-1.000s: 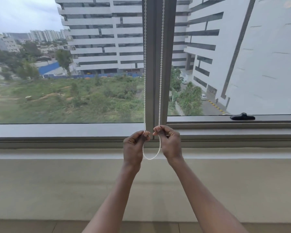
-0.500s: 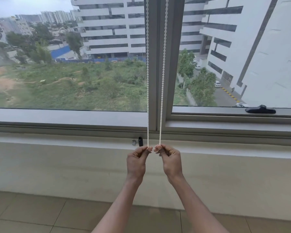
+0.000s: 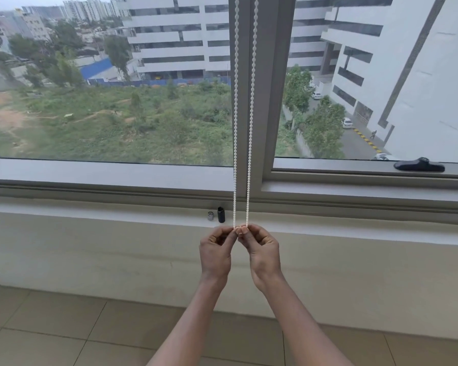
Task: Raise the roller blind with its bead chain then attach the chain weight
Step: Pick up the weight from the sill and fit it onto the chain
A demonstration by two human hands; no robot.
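Note:
Two strands of a white bead chain (image 3: 235,128) hang straight down in front of the grey window mullion. My left hand (image 3: 216,250) pinches the bottom of the left strand and my right hand (image 3: 262,249) pinches the bottom of the right strand, fingertips touching just below the sill. The chain's lowest part is hidden between my fingers. A small black cylinder (image 3: 221,214) and a small silver cylinder (image 3: 210,215), apparently the chain weight's parts, stand on the white ledge just left of the chain. The roller blind itself is out of view above.
A black window handle (image 3: 419,166) lies on the right pane's lower frame. The white ledge (image 3: 90,216) runs the full width under the window, with a plastered wall below it and beige floor tiles (image 3: 50,339) at the bottom.
The view has tilted down, so the ledge with the two small cylinders and the floor came into sight. My hands now hold the chain's very bottom; the slack loop between them is gone.

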